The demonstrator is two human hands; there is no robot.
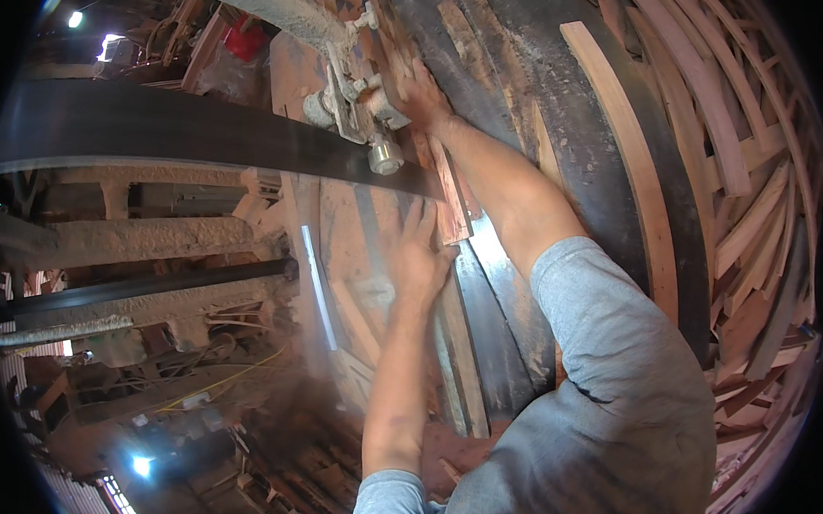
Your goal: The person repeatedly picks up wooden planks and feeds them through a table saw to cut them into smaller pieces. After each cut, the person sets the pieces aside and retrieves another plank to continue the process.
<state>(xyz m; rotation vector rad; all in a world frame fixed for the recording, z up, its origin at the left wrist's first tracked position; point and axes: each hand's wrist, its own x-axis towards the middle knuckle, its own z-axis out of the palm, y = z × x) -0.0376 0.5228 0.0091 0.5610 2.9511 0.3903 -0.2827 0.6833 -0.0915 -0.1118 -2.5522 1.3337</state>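
Reddish-brown wooden strip (454, 208) meets the wide dark blade (206, 133) inside the dark surface's (569, 117) near edge, cut and remainder unclear, your left hand (420, 262) spread-fingered, fingers of your right hand (425, 103) indistinct.

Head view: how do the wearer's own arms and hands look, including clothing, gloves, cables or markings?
Both hands, left and right, are ungloved. The left sleeve and right sleeve are short, plain grey-blue fabric with a hemmed edge, leaving the forearms bare. No watch, cable or marking shows on either arm; rings can't be made out.
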